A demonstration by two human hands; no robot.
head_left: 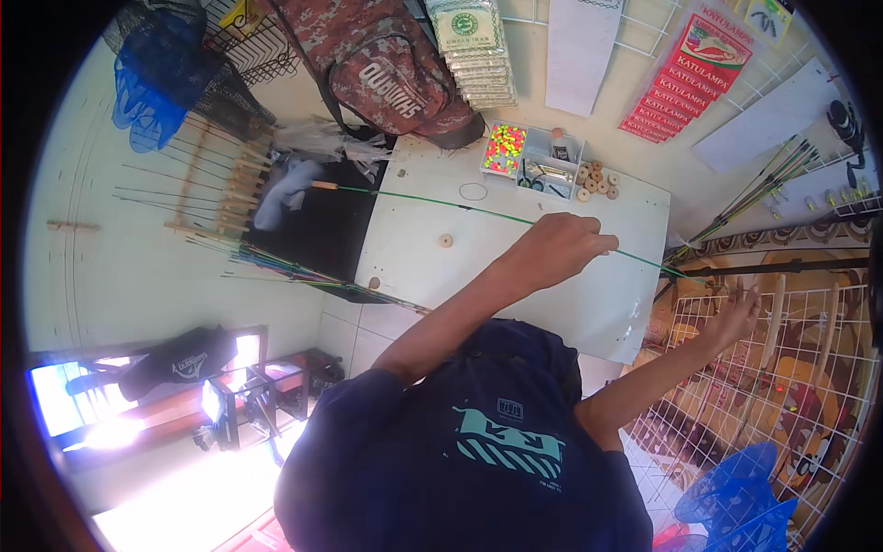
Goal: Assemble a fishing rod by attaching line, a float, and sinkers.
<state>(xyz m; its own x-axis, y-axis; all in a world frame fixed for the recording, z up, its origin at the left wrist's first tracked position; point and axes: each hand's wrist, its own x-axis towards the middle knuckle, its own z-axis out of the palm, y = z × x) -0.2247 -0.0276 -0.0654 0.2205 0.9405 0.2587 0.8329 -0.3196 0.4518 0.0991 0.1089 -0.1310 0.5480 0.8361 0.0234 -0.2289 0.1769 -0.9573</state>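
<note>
A thin green fishing rod point(432, 200) with a short cork-coloured handle stretches across above the white table point(414, 304). Its handle points to the far left, and the thin end runs off to the right. My left hand point(561, 247) is closed around the rod over the table. Past the table's right edge, my right hand point(733, 317) has its fingers pinched together at the thin end. Whether they grip the tip itself or a line on it is too fine to see. A small round cork-coloured disc point(445, 240) lies on the tabletop.
At the table's back stands a divided plastic box point(529, 161) of bright beads and small tools, beside several cork-coloured rings point(598, 181). Rods stand in a wooden rack point(241, 189) at left. A white wire grid point(782, 368) and blue nets point(736, 492) are at right.
</note>
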